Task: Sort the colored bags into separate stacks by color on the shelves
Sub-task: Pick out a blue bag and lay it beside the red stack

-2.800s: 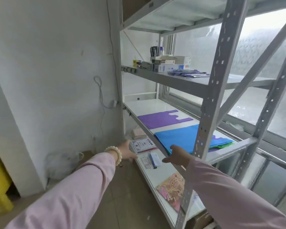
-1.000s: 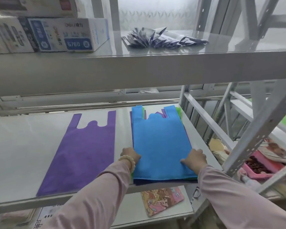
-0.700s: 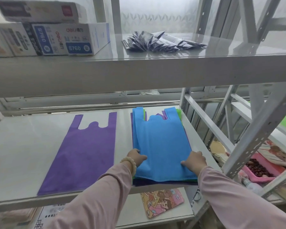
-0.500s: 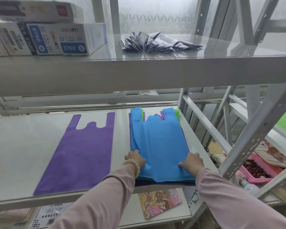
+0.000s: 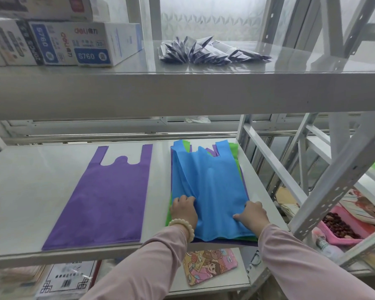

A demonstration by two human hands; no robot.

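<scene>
Both left hand (image 5: 183, 210) and right hand (image 5: 252, 215) pinch the blue bag (image 5: 212, 187) beside purple bag (image 5: 108, 195).

- Grey metal upper shelf (image 5: 182, 92) spans the view above a pale middle shelf (image 5: 30, 180).
- Perforated upright (image 5: 344, 180) slants at right.
- Frosted patterned window (image 5: 204, 20) behind gives soft daylight.

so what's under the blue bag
Under the blue bag, a green bag shows at the top right and lower left, and purple fabric shows between the handles and along the front edge. How many bags lie beneath is covered.
</scene>
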